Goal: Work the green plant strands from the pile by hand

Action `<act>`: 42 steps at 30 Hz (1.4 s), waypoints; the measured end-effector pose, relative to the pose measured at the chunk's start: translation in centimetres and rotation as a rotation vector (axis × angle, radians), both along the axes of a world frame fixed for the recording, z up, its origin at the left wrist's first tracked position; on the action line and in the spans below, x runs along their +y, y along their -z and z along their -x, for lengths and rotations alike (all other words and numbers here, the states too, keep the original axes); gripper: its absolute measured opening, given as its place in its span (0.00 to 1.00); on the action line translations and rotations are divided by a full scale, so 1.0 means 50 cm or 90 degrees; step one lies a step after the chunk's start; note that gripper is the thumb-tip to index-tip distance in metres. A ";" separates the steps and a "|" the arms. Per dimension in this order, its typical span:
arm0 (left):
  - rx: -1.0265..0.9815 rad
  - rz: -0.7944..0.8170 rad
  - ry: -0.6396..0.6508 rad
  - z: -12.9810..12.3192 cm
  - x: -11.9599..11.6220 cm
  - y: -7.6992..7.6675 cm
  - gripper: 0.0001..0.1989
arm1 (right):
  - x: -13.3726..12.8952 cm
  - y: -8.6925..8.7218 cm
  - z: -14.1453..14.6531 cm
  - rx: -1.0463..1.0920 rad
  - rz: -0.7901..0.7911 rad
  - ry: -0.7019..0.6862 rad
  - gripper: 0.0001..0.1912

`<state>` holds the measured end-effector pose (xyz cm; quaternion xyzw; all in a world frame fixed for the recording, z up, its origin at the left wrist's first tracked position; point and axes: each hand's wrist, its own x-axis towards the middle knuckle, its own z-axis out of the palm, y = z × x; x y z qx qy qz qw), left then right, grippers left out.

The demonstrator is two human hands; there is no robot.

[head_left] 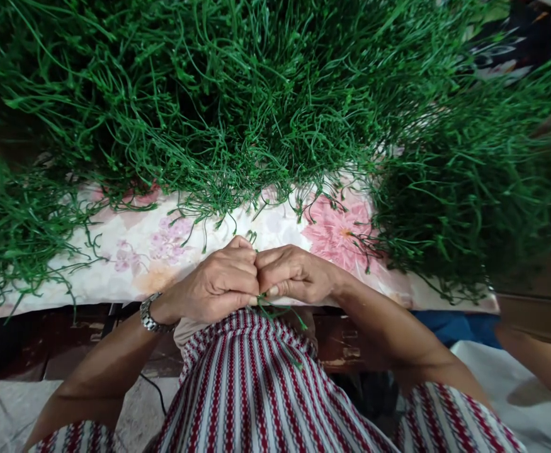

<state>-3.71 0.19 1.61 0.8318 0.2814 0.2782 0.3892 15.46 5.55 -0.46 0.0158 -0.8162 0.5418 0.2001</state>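
- The left hand (218, 283) is being kept curled, its fingers drawn together and pinched on a thin green stem (275, 309).
- The right hand (296, 275) is being pressed knuckle to knuckle against it, fingers likewise closed on the same stem.
- The stem is being held between both sets of fingertips, trailing down over the striped cloth (256, 384).
- A heap of green stems (228, 100) is lying beyond the hands on the floral sheet (152, 251).
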 end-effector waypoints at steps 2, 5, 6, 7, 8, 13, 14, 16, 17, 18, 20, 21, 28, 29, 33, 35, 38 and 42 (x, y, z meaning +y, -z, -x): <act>-0.014 0.016 0.005 0.004 0.001 0.004 0.14 | -0.001 0.000 0.000 0.004 0.018 0.001 0.19; -0.035 0.037 0.015 0.007 0.005 0.005 0.12 | -0.002 0.001 0.001 -0.005 0.026 -0.010 0.17; -0.038 0.045 0.018 0.006 0.006 0.004 0.12 | -0.003 0.001 0.002 -0.009 0.030 -0.012 0.17; -0.040 0.055 0.022 0.006 0.007 0.004 0.12 | -0.004 0.000 0.004 -0.015 0.036 -0.012 0.17; -0.042 0.063 0.026 0.004 0.008 0.002 0.12 | -0.005 0.000 0.005 -0.021 0.042 -0.010 0.18; -0.080 0.103 0.030 0.012 0.006 0.000 0.15 | -0.006 -0.008 -0.007 -0.030 0.071 -0.026 0.18; -0.087 0.119 0.023 0.019 0.005 0.001 0.16 | -0.003 -0.010 -0.013 -0.023 0.086 -0.025 0.18; -0.095 0.136 -0.015 0.036 0.002 0.005 0.17 | 0.004 -0.012 -0.024 -0.006 0.105 0.015 0.19; -0.093 0.130 -0.040 0.043 0.001 0.007 0.16 | 0.007 -0.012 -0.027 -0.003 0.098 0.052 0.18; -0.090 0.116 -0.068 0.048 0.000 0.008 0.14 | 0.009 -0.012 -0.028 -0.006 0.079 0.090 0.18; -0.082 0.084 -0.119 0.049 -0.002 0.011 0.11 | 0.008 -0.014 -0.020 -0.020 0.019 0.160 0.16; -0.082 0.069 -0.139 0.044 -0.002 0.013 0.09 | 0.004 -0.015 -0.013 -0.031 -0.012 0.196 0.15; -0.055 -0.030 -0.286 -0.003 -0.003 0.024 0.08 | -0.026 -0.015 0.015 -0.083 -0.153 0.347 0.18; -0.043 -0.030 -0.296 -0.005 -0.003 0.023 0.08 | -0.027 -0.011 0.016 -0.092 -0.184 0.356 0.19; 0.043 -0.060 -0.263 0.001 -0.003 0.014 0.11 | -0.031 -0.001 0.015 -0.154 -0.288 0.351 0.15; 0.103 -0.117 -0.186 0.006 -0.006 0.006 0.12 | -0.034 -0.006 0.012 -0.167 -0.307 0.285 0.15; 0.140 -0.218 -0.051 0.007 -0.015 -0.001 0.12 | -0.038 -0.023 0.006 -0.167 -0.326 0.148 0.15; 0.162 -0.280 0.065 0.006 -0.024 -0.003 0.10 | -0.042 -0.047 0.000 -0.257 -0.368 0.039 0.11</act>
